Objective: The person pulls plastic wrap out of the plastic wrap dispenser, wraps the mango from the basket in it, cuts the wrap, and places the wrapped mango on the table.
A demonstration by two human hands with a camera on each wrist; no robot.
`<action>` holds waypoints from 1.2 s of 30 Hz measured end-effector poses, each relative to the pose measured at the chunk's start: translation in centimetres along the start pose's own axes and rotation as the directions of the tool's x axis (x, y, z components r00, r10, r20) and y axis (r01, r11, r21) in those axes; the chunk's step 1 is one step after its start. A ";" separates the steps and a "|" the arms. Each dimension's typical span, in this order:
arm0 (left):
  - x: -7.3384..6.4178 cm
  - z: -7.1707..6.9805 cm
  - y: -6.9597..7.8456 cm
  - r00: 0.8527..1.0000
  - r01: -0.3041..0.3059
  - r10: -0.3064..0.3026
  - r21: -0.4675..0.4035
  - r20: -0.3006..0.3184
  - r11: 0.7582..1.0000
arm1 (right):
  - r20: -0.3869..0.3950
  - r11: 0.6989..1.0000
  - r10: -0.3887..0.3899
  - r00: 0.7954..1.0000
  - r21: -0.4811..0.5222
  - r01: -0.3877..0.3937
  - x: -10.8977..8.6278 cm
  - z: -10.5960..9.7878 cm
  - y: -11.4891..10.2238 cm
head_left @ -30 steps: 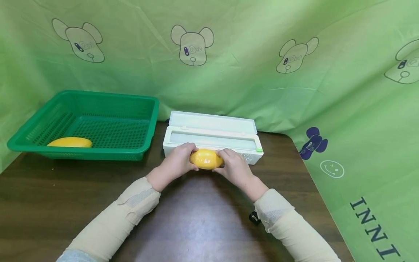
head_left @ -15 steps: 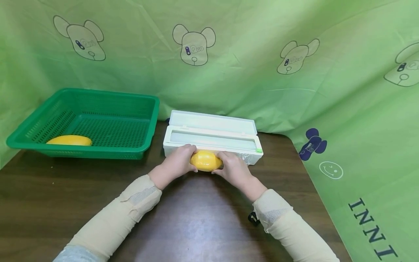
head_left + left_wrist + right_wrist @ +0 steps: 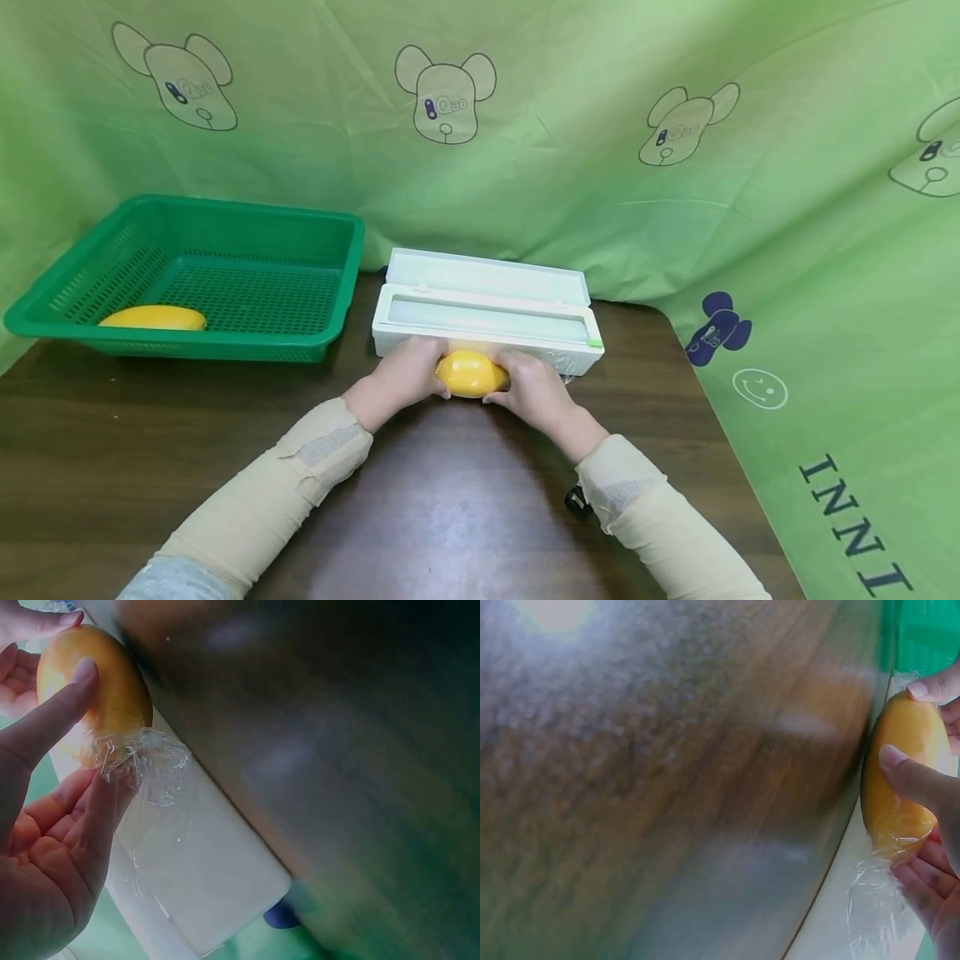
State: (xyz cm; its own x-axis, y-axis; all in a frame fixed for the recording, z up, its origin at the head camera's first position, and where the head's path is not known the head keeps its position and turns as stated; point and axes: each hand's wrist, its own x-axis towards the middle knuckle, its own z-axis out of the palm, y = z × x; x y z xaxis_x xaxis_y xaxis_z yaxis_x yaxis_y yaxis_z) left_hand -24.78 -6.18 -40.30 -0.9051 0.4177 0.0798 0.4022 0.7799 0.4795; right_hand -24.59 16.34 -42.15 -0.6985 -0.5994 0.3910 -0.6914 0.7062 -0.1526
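Both hands hold a yellow mango [image 3: 471,374] in front of a white cling film dispenser [image 3: 487,317], whose lid [image 3: 487,275] is raised. My left hand [image 3: 405,375] grips one end, its thumb [image 3: 71,697] laid across the skin in the left wrist view. On the opposite end is my right hand [image 3: 536,392], with its thumb [image 3: 915,776] pressed on the near side. Clear cling film [image 3: 165,761] bunches at the mango's left end. More cling film [image 3: 877,900] trails crumpled from the right end in the right wrist view. Fingers behind the fruit are partly hidden.
A green plastic basket [image 3: 225,346] stands at the back left with a second mango [image 3: 153,317] inside. The dark wooden table [image 3: 450,517] spreads out in front. Green printed cloth [image 3: 547,167] hangs behind and along the right side. A small black object [image 3: 577,502] sits by the right sleeve.
Both hands have brought the mango slightly lower and nearer, away from the dispenser. The grip looks much the same; the head view has shifted a little.
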 end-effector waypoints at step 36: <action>-0.9 -2.5 -0.1 0.988 0.012 0.017 -0.187 0.155 0.982 | 0.078 0.998 -0.052 0.996 -0.030 0.054 -0.2 -3.0 -2.4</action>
State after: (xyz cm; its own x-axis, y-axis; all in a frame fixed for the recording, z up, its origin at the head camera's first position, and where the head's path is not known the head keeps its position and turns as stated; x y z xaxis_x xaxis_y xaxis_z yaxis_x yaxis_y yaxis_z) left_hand -24.37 -7.84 -38.21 -0.8655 0.4985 -0.0487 0.3582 0.6839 0.6356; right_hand -22.17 15.89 -39.15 -0.6739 -0.6629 0.3262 -0.7226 0.6834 -0.1039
